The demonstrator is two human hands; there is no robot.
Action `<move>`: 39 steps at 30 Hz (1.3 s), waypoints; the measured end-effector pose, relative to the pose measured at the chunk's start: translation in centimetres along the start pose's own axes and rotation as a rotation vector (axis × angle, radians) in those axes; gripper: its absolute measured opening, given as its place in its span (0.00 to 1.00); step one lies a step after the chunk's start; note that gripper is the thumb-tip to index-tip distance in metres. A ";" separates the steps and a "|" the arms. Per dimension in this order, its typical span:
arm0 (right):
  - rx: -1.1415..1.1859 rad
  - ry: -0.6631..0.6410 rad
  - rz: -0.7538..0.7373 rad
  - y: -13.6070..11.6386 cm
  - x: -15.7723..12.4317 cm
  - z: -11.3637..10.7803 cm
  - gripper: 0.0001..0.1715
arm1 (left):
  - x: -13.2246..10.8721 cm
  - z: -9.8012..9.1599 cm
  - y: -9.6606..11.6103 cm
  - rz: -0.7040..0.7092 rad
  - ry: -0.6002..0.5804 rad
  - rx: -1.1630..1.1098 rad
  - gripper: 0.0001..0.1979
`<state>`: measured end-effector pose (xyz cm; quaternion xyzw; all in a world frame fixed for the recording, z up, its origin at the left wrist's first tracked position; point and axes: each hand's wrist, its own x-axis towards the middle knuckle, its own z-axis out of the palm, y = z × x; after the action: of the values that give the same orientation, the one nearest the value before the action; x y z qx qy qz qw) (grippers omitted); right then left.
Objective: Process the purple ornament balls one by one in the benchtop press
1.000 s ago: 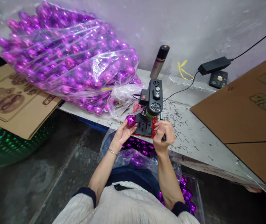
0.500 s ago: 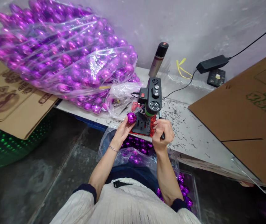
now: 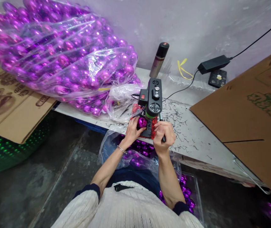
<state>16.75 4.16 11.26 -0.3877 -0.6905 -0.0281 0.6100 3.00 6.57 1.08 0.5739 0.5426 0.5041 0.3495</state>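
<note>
My left hand [image 3: 132,129] is closed around a shiny purple faceted ball ornament [image 3: 141,122], at the head of a small black bench machine [image 3: 154,98]. The ball sits just under the machine's front end, above its black slotted base. Wrapped round the black grip of the machine's lever [image 3: 163,138] is my right hand [image 3: 165,135]. A red mat [image 3: 153,132] lies under the base. Below the table edge, an open clear plastic bag [image 3: 107,147] holds more purple balls.
A huge clear bag of purple balls [image 3: 61,60] fills the table's left. Behind the machine stands a spray can [image 3: 159,60]. A power adapter [image 3: 214,64] and cardboard box [image 3: 249,117] are to the right. Black scraps litter the white table [image 3: 194,139]. Flattened cardboard [image 3: 14,104] lies left.
My left hand has moved right with the ball, bringing it from the machine's left side to under its head. My right hand stays on the lever. The view has shifted slightly.
</note>
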 end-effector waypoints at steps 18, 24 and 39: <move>0.005 -0.003 -0.013 -0.1 0.0 0.0 0.13 | 0.8 0.7 0.7 -0.046 0.004 -0.129 0.32; 0.000 -0.009 -0.025 0.1 -0.2 -0.1 0.13 | 0.3 -0.4 1.1 -0.110 0.017 -0.235 0.30; 0.016 -0.013 -0.026 0.1 0.1 -0.2 0.14 | 0.1 -2.2 2.4 -0.296 -0.009 -0.450 0.29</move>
<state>16.96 4.17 11.39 -0.3740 -0.6998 -0.0282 0.6080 1.49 5.94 3.92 0.3985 0.4934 0.5530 0.5403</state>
